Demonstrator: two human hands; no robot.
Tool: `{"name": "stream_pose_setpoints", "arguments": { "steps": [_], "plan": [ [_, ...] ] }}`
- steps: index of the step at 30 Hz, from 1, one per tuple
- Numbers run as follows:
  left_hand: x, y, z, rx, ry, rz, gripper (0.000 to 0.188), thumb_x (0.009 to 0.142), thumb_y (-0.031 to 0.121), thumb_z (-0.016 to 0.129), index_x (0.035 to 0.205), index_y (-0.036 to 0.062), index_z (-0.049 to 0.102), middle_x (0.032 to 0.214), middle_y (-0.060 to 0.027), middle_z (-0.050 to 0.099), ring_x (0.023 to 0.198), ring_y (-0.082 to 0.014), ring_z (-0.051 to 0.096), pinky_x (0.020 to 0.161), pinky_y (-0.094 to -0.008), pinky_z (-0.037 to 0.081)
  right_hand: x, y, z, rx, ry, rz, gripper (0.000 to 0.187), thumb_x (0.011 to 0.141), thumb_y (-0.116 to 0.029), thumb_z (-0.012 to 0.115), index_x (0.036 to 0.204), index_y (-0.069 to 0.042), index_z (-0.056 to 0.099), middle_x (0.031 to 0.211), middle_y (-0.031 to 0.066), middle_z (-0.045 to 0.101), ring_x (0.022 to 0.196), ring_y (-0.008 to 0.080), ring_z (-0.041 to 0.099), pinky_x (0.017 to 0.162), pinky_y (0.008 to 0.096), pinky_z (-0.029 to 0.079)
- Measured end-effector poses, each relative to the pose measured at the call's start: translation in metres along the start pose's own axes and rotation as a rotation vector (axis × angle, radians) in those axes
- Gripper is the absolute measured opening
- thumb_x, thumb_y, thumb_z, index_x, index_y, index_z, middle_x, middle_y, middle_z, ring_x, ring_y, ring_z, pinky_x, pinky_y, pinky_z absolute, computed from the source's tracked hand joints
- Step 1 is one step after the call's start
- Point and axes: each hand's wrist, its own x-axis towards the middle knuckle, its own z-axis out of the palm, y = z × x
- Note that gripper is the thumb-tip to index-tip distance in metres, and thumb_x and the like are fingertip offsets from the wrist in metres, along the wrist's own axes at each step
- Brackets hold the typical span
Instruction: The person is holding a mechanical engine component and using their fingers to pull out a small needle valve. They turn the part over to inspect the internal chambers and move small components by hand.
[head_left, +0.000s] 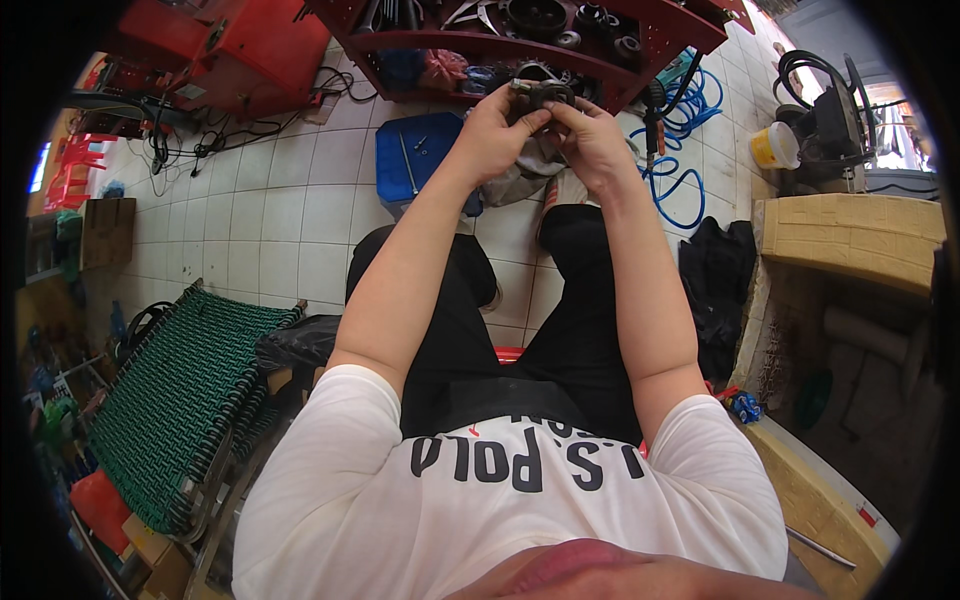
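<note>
Both arms reach forward, and my hands meet in front of the red shelf unit. Between them is a dark, round metal part (545,95), gripped from both sides. My left hand (492,138) closes on its left side, thumb pressed near the middle. My right hand (597,145) pinches it from the right with thumb and fingers. The part's finer details are too small to make out. A grey cloth (522,180) lies below my hands. To their left, a blue box (390,160) carries a long metal tool (408,163) and a few small metal pieces (421,144).
The red shelf unit (350,42) ahead holds tools and dark round parts. Blue hose (668,190) coils on the tiled floor at right, near a yellow bucket (775,147). A green woven lounger (190,400) stands at left. Black cables (230,135) trail by a red machine (250,60).
</note>
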Motion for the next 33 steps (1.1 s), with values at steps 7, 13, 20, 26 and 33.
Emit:
{"name": "stream_pose_setpoints", "arguments": {
  "steps": [7, 13, 20, 26, 33],
  "plan": [
    [0.001, -0.006, 0.001, 0.023, -0.021, 0.053, 0.033, 0.098, 0.01, 0.07, 0.128, 0.0021, 0.06, 0.11, -0.0063, 0.07, 0.099, -0.0126, 0.065, 0.089, -0.0292, 0.053, -0.001, 0.007, 0.003, 0.061, 0.068, -0.022, 0.023, 0.089, -0.006, 0.077, 0.109, -0.005, 0.065, 0.094, 0.0006, 0.069, 0.079, 0.0104, 0.061, 0.07, 0.0304, 0.05],
    [0.0, -0.003, 0.004, 0.039, 0.022, 0.084, 0.036, 0.097, 0.012, 0.071, 0.13, 0.0021, 0.059, 0.109, -0.0059, 0.07, 0.098, -0.0126, 0.065, 0.088, -0.029, 0.053, -0.002, 0.004, 0.006, 0.012, 0.115, -0.089, 0.026, 0.087, -0.003, 0.078, 0.11, -0.003, 0.065, 0.096, 0.0023, 0.07, 0.077, 0.0097, 0.061, 0.067, 0.0264, 0.048],
    [-0.001, 0.008, 0.0, 0.066, -0.015, 0.01, 0.035, 0.097, 0.014, 0.073, 0.127, 0.0008, 0.061, 0.108, -0.0068, 0.07, 0.099, -0.0138, 0.066, 0.088, -0.0294, 0.054, -0.007, -0.007, 0.013, -0.015, 0.049, -0.123, 0.031, 0.086, -0.007, 0.083, 0.111, -0.002, 0.065, 0.098, 0.0037, 0.071, 0.076, 0.0096, 0.062, 0.067, 0.0254, 0.049],
    [0.0, 0.013, 0.0, 0.08, -0.028, -0.103, 0.033, 0.096, 0.015, 0.074, 0.122, -0.0018, 0.063, 0.108, -0.0082, 0.072, 0.093, -0.0128, 0.068, 0.084, -0.0288, 0.056, 0.002, 0.001, -0.003, -0.003, 0.06, -0.023, 0.027, 0.086, -0.009, 0.083, 0.107, -0.004, 0.068, 0.096, 0.0026, 0.071, 0.077, 0.0101, 0.063, 0.068, 0.0265, 0.049],
    [-0.001, 0.018, -0.011, -0.008, -0.113, -0.26, 0.043, 0.088, 0.007, 0.08, 0.126, -0.0023, 0.062, 0.107, -0.0087, 0.073, 0.095, -0.0142, 0.069, 0.087, -0.0302, 0.057, 0.01, 0.007, -0.016, 0.058, 0.044, 0.082, 0.022, 0.088, -0.009, 0.081, 0.107, -0.006, 0.069, 0.097, 0.0012, 0.07, 0.082, 0.0119, 0.062, 0.072, 0.0282, 0.052]
  ]
}}
